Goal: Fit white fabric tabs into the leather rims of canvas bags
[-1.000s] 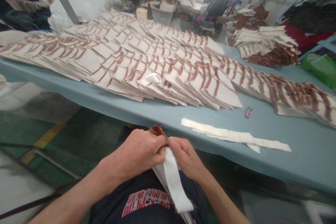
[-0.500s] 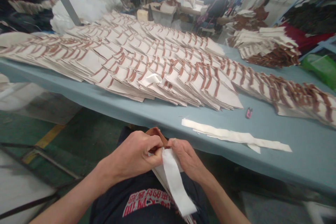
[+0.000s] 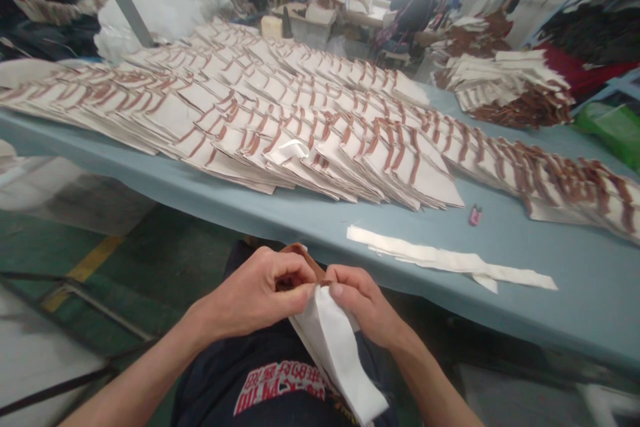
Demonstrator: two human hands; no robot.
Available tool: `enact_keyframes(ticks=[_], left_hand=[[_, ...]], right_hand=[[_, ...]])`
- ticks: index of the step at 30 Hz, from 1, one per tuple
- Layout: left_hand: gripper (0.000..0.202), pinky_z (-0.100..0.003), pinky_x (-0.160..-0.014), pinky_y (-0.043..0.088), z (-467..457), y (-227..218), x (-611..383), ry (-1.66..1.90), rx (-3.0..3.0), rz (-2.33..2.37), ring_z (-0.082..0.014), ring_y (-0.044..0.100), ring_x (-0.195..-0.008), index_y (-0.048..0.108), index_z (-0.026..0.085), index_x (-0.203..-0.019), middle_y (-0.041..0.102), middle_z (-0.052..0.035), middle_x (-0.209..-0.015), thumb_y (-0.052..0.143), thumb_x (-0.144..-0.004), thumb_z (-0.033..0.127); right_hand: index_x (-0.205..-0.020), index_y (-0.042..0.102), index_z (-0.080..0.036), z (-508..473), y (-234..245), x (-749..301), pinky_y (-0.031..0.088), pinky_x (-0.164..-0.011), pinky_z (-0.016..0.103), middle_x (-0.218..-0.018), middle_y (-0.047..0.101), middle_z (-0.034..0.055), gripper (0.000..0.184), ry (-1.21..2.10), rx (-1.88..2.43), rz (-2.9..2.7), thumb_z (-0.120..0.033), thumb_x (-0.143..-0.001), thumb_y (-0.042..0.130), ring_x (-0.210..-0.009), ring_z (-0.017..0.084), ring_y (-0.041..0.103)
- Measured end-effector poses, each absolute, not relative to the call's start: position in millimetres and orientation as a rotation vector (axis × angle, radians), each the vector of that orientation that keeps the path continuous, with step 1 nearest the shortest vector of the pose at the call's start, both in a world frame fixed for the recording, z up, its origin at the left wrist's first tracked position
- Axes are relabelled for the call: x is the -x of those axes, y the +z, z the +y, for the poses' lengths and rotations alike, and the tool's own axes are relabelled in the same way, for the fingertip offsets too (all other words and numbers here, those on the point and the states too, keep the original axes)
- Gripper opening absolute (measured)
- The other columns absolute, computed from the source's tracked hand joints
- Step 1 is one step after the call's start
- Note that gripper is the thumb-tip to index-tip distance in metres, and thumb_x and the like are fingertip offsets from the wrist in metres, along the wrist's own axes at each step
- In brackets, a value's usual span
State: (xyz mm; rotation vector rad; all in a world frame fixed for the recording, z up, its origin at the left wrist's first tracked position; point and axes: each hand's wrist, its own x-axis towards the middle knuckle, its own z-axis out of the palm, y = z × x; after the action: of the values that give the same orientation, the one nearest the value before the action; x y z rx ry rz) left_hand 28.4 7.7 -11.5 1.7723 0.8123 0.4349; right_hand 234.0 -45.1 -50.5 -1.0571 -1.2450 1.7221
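Observation:
My left hand (image 3: 260, 297) and my right hand (image 3: 363, 300) meet over my lap, below the near edge of the blue table (image 3: 300, 213). Both pinch the top of a stack of white fabric strips (image 3: 340, 350) that hangs down over my dark shirt. A brown piece (image 3: 303, 255) shows just behind my fingers at the top of the strips. On the table ahead lie long overlapping rows of cream fabric pieces with brown straps (image 3: 280, 120).
Loose white strips (image 3: 440, 257) lie on the table near its front edge, with a small pink clipper (image 3: 474, 215) beyond them. More stacked pieces (image 3: 505, 87) sit at the far right, a green item (image 3: 613, 127) at the right edge. Other workstations stand behind.
The white strip stack has swung a little to the right and fanned wider at its lower end. My fingers have shifted slightly at its top; my hands stay in place.

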Motion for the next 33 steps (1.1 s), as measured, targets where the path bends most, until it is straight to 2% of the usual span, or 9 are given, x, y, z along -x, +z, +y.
enact_keyframes(ticks=[5,11,16,22,27,33], left_hand=[[0.015,-0.015,-0.052,0.037,11,-10,-31,0.434,-1.81,0.769,-0.0074,0.048,-0.057,0.072,0.013,-0.079,0.062,0.0042,-0.067,0.061,-0.089,0.015],[0.02,-0.015,-0.052,0.033,16,-3,-30,0.401,-1.952,0.723,-0.006,0.047,-0.055,0.075,0.014,-0.079,0.064,0.0046,-0.067,0.058,-0.088,0.008],[0.017,-0.016,-0.053,0.031,15,3,-28,0.377,-2.069,0.738,-0.0045,0.044,-0.053,0.074,0.014,-0.082,0.062,0.0058,-0.068,0.06,-0.086,0.006],[0.018,-0.016,-0.05,0.026,12,-1,-29,0.421,-2.097,0.746,-0.0035,0.04,-0.052,0.068,0.013,-0.071,0.055,0.0069,-0.063,0.057,-0.08,0.001],[0.018,-0.014,-0.048,0.029,9,-4,-32,0.516,-1.935,0.817,-0.0047,0.042,-0.049,0.066,0.013,-0.067,0.051,0.007,-0.056,0.054,-0.079,0.006],[0.014,-0.015,-0.049,0.034,8,0,-33,0.47,-1.605,0.8,-0.0074,0.045,-0.055,0.062,0.013,-0.064,0.053,0.0043,-0.06,0.052,-0.074,0.013]], right_hand=[[-0.071,0.046,-0.02,-45,-47,-233,0.024,-0.049,0.021,-0.062,0.037,-0.0067,0.051,1.736,1.088,-1.287,-0.065,-0.087,0.064,-0.055,0.009,0.028],[-0.07,0.047,-0.02,-43,-46,-232,0.024,-0.049,0.021,-0.063,0.038,-0.0059,0.046,1.767,1.11,-1.332,-0.059,-0.088,0.064,-0.055,0.009,0.03],[-0.072,0.047,-0.02,-43,-48,-232,0.024,-0.05,0.021,-0.063,0.037,-0.0067,0.045,1.814,1.076,-1.275,-0.058,-0.087,0.065,-0.055,0.008,0.029],[-0.071,0.047,-0.02,-40,-48,-231,0.025,-0.05,0.021,-0.064,0.038,-0.0063,0.044,1.801,1.088,-1.319,-0.057,-0.088,0.064,-0.056,0.008,0.03],[-0.072,0.047,-0.02,-38,-47,-230,0.025,-0.05,0.021,-0.064,0.038,-0.0062,0.049,1.806,1.057,-1.317,-0.064,-0.086,0.064,-0.056,0.009,0.03],[-0.072,0.047,-0.02,-38,-43,-230,0.025,-0.048,0.021,-0.062,0.036,-0.0074,0.055,1.834,1.029,-1.286,-0.07,-0.082,0.068,-0.054,0.008,0.026]])
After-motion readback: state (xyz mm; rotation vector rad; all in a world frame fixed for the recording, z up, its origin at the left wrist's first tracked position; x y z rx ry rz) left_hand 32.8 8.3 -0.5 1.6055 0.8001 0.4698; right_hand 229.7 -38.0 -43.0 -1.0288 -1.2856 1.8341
